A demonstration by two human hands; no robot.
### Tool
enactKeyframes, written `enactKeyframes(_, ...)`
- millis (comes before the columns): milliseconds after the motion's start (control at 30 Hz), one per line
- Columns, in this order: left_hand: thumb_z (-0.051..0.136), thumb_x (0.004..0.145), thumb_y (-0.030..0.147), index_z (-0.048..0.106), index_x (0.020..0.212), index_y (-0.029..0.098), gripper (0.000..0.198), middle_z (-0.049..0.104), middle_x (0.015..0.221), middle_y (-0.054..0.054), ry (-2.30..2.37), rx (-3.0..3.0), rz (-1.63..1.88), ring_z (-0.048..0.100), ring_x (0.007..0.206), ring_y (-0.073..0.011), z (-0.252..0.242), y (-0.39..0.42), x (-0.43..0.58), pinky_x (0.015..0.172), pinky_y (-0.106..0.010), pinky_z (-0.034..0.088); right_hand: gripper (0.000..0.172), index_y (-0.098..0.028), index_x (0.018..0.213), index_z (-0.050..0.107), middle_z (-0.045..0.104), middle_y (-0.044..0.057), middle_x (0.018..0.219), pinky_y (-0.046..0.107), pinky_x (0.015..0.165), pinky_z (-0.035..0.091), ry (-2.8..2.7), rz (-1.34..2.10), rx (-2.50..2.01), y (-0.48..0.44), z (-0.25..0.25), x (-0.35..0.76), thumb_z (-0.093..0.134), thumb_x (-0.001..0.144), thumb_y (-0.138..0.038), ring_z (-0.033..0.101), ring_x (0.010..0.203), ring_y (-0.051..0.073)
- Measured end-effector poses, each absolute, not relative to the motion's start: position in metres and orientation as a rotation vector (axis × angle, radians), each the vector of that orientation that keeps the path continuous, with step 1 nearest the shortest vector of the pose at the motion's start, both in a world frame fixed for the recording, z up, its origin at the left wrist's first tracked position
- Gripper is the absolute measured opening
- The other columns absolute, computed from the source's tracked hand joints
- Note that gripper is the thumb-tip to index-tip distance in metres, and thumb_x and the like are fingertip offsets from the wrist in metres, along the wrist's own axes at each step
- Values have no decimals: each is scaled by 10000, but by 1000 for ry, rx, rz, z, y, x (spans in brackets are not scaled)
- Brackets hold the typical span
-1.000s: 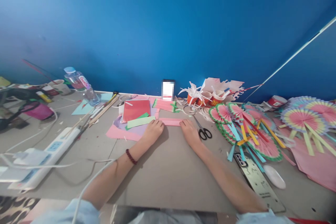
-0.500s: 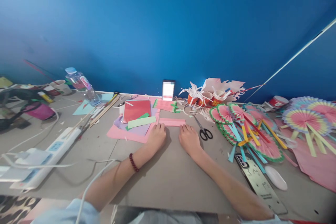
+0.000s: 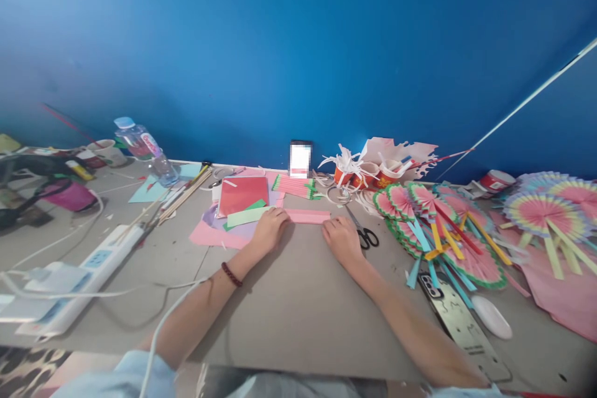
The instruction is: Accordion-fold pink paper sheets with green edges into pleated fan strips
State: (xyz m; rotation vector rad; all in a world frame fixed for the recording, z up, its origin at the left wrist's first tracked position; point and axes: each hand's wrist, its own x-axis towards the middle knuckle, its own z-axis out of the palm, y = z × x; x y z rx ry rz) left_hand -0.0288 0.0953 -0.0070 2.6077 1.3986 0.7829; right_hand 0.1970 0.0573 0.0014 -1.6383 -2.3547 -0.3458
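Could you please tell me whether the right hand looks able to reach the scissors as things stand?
Probably yes: the scissors lie on the table just beside the right hand, which partly blocks the view of them, but nothing appears to cover their black handles.

Between the forearms (image 3: 200,314), open worktop (image 3: 298,311) leaves a broad lane up to the pink paper strip (image 3: 310,216). Scissors (image 3: 365,233) just beside the right hand (image 3: 342,239), then paper fans (image 3: 487,261), obstruct the right; a white cable (image 3: 152,354) crosses the left forearm.
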Motion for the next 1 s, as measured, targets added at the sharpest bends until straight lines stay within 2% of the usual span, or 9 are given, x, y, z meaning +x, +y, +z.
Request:
enactKeyframes(133,460,905,238,601,818,173,178,622,838,-49,1314,2578,910,547,808,-170,-12,101,-31,753,-306,414,140,-186,877,661,646,63,865,301,787,396,-2228,-243,-1554,66,-9,205,521,872,-183,544,853,188)
enactKeyframes(400,450,900,175,606,889,174,157,628,871,-54,1362,2822,685,548,833,-183,-8,99,-31,753,-322,400,134,-189,907,655,626,50,887,303,794,414,-2076,69,-1459,81,-23,215,543,869,-252,541,891,185)
enactKeyframes(867,347,944,189,577,952,159,232,593,904,-61,1230,2668,982,527,855,-164,-4,95,-28,787,-306,440,252,-181,863,650,627,61,878,306,795,425,-1982,18,-1423,78,-15,214,410,922,-231,542,861,187)
enactKeyframes(1000,353,932,158,591,913,166,239,604,868,-56,1209,2659,1000,541,816,-163,-7,96,-29,762,-315,449,250,-180,840,636,621,58,860,294,771,412,-1995,-44,-1441,78,-13,215,408,927,-232,529,852,185)
